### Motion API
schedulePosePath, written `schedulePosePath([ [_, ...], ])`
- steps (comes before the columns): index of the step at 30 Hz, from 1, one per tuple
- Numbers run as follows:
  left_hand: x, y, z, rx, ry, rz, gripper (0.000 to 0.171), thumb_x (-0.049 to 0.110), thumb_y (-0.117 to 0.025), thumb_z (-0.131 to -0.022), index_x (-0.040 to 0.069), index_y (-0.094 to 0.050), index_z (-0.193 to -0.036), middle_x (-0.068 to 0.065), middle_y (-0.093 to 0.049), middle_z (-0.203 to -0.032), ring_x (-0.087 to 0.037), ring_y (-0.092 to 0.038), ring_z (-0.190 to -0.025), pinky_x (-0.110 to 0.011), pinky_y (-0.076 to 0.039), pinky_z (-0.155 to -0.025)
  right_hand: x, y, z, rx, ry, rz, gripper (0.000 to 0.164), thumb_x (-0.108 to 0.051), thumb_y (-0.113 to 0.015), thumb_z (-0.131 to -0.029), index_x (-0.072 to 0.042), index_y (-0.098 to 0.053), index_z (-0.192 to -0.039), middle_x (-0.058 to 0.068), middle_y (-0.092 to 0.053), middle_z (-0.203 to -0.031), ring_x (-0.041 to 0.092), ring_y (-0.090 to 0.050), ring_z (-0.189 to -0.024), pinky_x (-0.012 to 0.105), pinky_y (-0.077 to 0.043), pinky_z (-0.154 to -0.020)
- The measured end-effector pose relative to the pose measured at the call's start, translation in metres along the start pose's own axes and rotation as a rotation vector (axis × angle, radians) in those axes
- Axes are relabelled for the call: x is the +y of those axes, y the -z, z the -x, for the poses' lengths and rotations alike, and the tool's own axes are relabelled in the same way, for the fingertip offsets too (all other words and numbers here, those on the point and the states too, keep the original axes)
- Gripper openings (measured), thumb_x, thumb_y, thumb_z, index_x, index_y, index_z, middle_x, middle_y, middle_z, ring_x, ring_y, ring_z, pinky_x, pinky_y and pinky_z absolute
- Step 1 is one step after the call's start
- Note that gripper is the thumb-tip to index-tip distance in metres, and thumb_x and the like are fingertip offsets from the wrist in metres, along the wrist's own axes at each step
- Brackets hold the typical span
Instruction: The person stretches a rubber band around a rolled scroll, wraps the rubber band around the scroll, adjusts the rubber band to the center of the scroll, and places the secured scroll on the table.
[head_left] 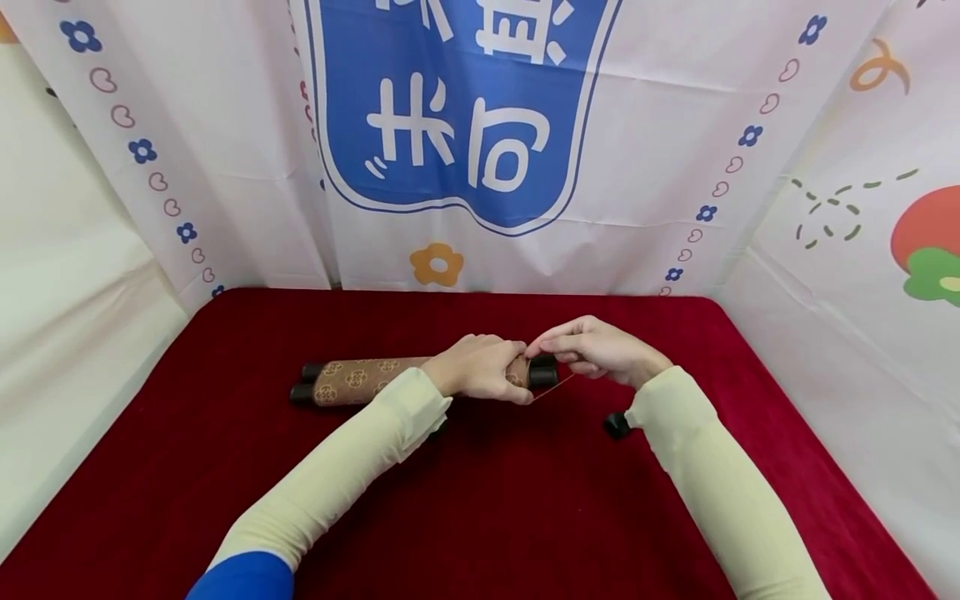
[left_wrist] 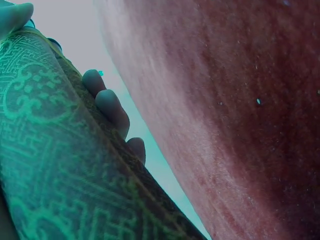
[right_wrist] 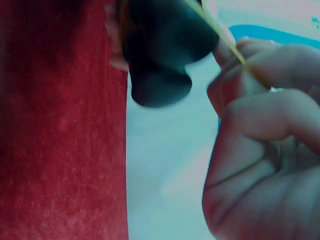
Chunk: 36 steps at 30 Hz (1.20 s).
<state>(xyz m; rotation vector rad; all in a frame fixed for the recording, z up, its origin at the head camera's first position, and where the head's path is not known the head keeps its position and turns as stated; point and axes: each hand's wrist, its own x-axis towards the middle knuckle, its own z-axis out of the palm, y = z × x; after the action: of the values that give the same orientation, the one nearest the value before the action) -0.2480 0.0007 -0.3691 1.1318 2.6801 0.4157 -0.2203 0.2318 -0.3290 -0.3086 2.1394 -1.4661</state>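
A rolled scroll in brown cloth with gold flower motifs lies sideways over the red table, black roller knobs showing at both ends. My left hand grips it near its right end. In the left wrist view, curled fingers come round the far side of the patterned cloth. Just beyond that end, my right hand pinches a thin cord between thumb and index finger. The right wrist view shows the yellowish cord stretched taut from the black knobs to the pinching fingertips.
Dark red cloth covers the table. A white curtain with a blue printed emblem hangs behind it, and pale panels stand at both sides. A small black device sits under the right wrist.
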Motion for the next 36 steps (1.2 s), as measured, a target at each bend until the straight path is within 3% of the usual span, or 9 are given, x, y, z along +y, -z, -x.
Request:
schedulePosePath([
  [7,0.008,0.01,0.011,-0.013,-0.024,0.023,0.036,0.053,-0.067,-0.083,0.023,-0.057,-0.1,0.004,-0.058,-0.08,-0.012,-0.052,-0.067,-0.029,-0.04,-0.061,0.012,0.007,0.004,-0.005,0.024,0.024,0.027,-0.025,-0.063,-0.106,-0.01,-0.076,-0.125,-0.005,-0.041,-0.064,0.009,-0.032,-0.051,0.021,-0.028,-0.048],
  [13,0.014,0.02,0.018,0.004,-0.012,0.031,0.035,0.05,-0.067,-0.08,0.024,-0.059,-0.102,0.004,-0.061,-0.082,-0.013,-0.055,-0.069,-0.03,-0.042,-0.061,0.033,0.002,0.006,0.16,0.2,-0.004,0.029,-0.025,-0.065,-0.107,-0.003,-0.07,-0.126,-0.003,-0.051,-0.066,0.01,-0.038,-0.049,0.02,-0.033,-0.045],
  [17,0.018,0.022,0.022,-0.006,-0.005,0.036,0.033,0.047,-0.067,-0.08,0.024,-0.059,-0.101,0.004,-0.062,-0.082,-0.012,-0.056,-0.069,-0.03,-0.044,-0.061,0.045,-0.005,0.002,0.242,0.307,-0.108,0.022,-0.025,-0.059,-0.11,-0.008,-0.068,-0.121,-0.004,-0.046,-0.065,0.007,-0.038,-0.047,0.02,-0.034,-0.044],
  [19,0.019,0.02,0.023,-0.019,-0.005,0.044,0.031,0.045,-0.068,-0.079,0.023,-0.059,-0.099,0.004,-0.06,-0.08,-0.012,-0.055,-0.068,-0.03,-0.043,-0.06,0.046,-0.009,-0.001,0.218,0.365,-0.19,0.018,-0.024,-0.056,-0.111,-0.013,-0.067,-0.119,-0.005,-0.046,-0.068,0.006,-0.037,-0.047,0.02,-0.032,-0.045],
  [23,0.02,0.017,0.023,-0.04,-0.013,0.063,0.028,0.042,-0.069,-0.078,0.024,-0.059,-0.097,0.005,-0.059,-0.078,-0.011,-0.052,-0.065,-0.029,-0.041,-0.059,0.043,-0.013,-0.007,0.078,0.478,-0.347,0.017,-0.018,-0.053,-0.111,-0.02,-0.065,-0.123,-0.005,-0.051,-0.074,0.002,-0.038,-0.047,0.022,-0.025,-0.048],
  [27,0.022,0.014,0.022,-0.042,-0.034,0.067,0.027,0.041,-0.07,-0.078,0.024,-0.059,-0.097,0.006,-0.06,-0.076,-0.009,-0.052,-0.062,-0.029,-0.042,-0.057,0.04,-0.01,-0.016,0.001,0.544,-0.399,0.026,-0.01,-0.054,-0.109,-0.023,-0.07,-0.125,-0.006,-0.06,-0.08,0.0,-0.039,-0.047,0.019,-0.025,-0.048],
  [30,0.023,0.011,0.021,-0.047,-0.049,0.055,0.026,0.041,-0.07,-0.079,0.024,-0.058,-0.095,0.008,-0.058,-0.072,-0.008,-0.05,-0.06,-0.028,-0.041,-0.056,0.037,-0.01,-0.023,-0.002,0.53,-0.352,0.026,-0.008,-0.057,-0.108,-0.02,-0.074,-0.123,-0.006,-0.063,-0.08,0.002,-0.039,-0.047,0.016,-0.029,-0.047],
  [36,0.023,0.006,0.022,-0.038,-0.057,-0.006,0.024,0.045,-0.071,-0.079,0.026,-0.058,-0.085,0.011,-0.054,-0.067,-0.007,-0.049,-0.059,-0.03,-0.042,-0.056,0.021,-0.017,-0.032,0.085,0.34,-0.106,0.025,-0.014,-0.069,-0.102,-0.006,-0.075,-0.125,-0.003,-0.071,-0.078,0.009,-0.04,-0.047,0.02,-0.034,-0.047],
])
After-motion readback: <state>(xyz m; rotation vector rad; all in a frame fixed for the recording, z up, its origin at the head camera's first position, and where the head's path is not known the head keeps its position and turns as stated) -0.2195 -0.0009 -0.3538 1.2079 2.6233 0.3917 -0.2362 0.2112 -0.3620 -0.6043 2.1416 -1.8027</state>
